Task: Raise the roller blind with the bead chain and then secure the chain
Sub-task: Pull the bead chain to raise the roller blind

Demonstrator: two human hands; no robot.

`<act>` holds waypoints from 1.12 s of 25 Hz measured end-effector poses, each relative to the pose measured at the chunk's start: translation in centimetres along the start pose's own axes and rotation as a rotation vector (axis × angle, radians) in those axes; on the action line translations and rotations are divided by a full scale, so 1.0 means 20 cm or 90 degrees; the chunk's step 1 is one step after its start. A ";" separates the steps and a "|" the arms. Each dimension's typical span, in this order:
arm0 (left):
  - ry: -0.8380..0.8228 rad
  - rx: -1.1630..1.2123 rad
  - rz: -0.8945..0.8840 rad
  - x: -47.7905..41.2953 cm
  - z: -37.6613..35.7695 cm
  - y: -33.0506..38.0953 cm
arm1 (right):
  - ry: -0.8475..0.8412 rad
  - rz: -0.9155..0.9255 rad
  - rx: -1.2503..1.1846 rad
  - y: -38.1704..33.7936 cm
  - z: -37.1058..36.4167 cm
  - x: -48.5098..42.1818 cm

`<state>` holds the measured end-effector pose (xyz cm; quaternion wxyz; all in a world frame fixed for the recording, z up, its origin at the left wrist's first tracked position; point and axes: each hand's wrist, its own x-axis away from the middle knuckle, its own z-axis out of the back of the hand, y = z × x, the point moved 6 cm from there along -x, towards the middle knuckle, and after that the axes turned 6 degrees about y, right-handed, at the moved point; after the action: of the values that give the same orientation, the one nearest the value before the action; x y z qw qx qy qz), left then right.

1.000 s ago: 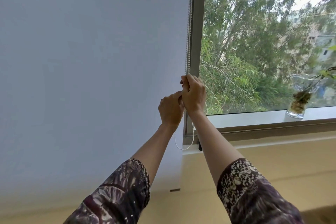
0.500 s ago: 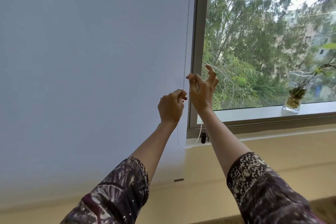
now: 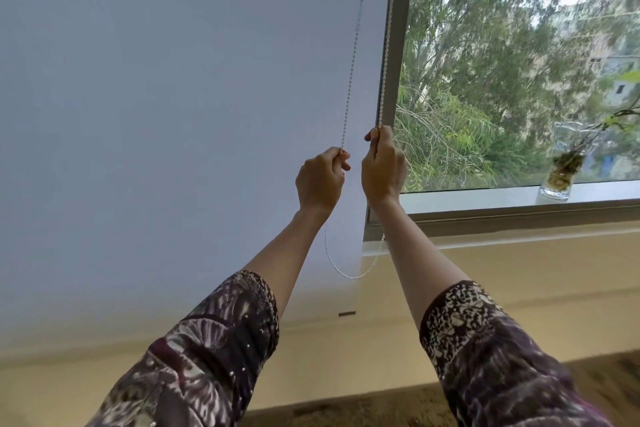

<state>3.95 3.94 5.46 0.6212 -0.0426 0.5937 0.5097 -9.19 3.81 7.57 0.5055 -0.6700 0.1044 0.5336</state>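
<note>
The left hand (image 3: pixel 320 180) and right hand (image 3: pixel 382 163) each squeeze one strand of the white bead chain (image 3: pixel 349 80) beside the big pale roller blind (image 3: pixel 173 114), which hangs low, so raising and fastening remain.

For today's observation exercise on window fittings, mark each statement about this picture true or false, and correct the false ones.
1. Each hand grips a different strand of the white bead chain. True: left hand, right hand.
2. The pale grey roller blind is fully raised. False: it hangs below the sill.
3. A clear glass vase holding a plant cutting stands on the window ledge. True.
4. The chain's bottom loop is pulled taut. False: it sags slack beneath the hands.
</note>
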 end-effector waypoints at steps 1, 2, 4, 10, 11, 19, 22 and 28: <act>-0.005 0.004 0.002 0.00 0.01 0.00 | 0.005 0.005 0.010 -0.01 0.01 0.03; -0.010 0.011 0.003 0.01 0.03 0.01 | 0.005 0.011 0.014 -0.02 0.03 0.06; -0.020 0.031 0.007 0.02 0.04 0.02 | -0.004 0.018 -0.001 -0.03 0.06 0.14; -0.021 0.027 0.004 0.07 0.10 0.07 | 0.006 0.039 0.033 -0.07 0.16 0.21; -0.018 0.026 0.008 0.08 0.11 0.07 | 0.012 0.036 0.038 -0.07 0.19 0.22; -0.044 0.038 0.033 0.22 0.15 0.09 | -0.063 -0.003 0.114 0.04 0.27 0.53; -0.001 0.075 0.056 0.28 0.20 0.11 | -0.077 0.016 0.144 0.00 0.29 0.62; -0.046 0.334 0.138 0.35 0.28 0.18 | -0.183 0.074 0.180 -0.06 0.27 0.81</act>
<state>3.80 13.33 3.52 0.5735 0.2020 0.6839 0.4032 -5.04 15.17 -4.65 0.5727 -0.5024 0.1435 0.6317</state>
